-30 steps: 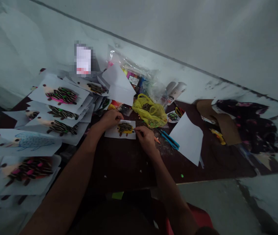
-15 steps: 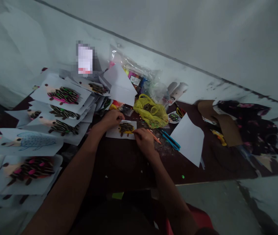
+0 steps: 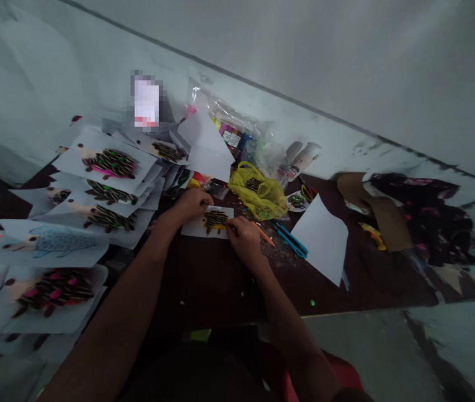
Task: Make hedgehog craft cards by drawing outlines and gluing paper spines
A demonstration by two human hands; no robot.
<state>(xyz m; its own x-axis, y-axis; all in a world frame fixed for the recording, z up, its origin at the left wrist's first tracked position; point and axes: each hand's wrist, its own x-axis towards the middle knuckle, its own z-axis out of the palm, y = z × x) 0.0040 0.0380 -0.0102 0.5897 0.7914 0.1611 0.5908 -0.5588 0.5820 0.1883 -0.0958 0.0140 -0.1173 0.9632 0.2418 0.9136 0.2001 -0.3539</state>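
**White hedgehog card (image 3: 195,230) between two bare hands**

The card lies flat on a dark brown worktop (image 3: 207,285), directly beneath both sets of fingers. It shows a yellow hedgehog with dark spines. The left hand's (image 3: 191,205) fingers lie together at the card's top edge, resting rather than gripping. The right hand's (image 3: 243,239) fingers curl together at its right edge; whether they clamp anything cannot be told. Just past those fingers lies a thin orange pencil (image 3: 264,234), with blue-handled scissors (image 3: 291,248) beyond it. Above the fingers sits a crumpled yellow plastic bag (image 3: 258,192). Left of them spread overlapping white sheets (image 3: 145,192) printed with hedgehogs.
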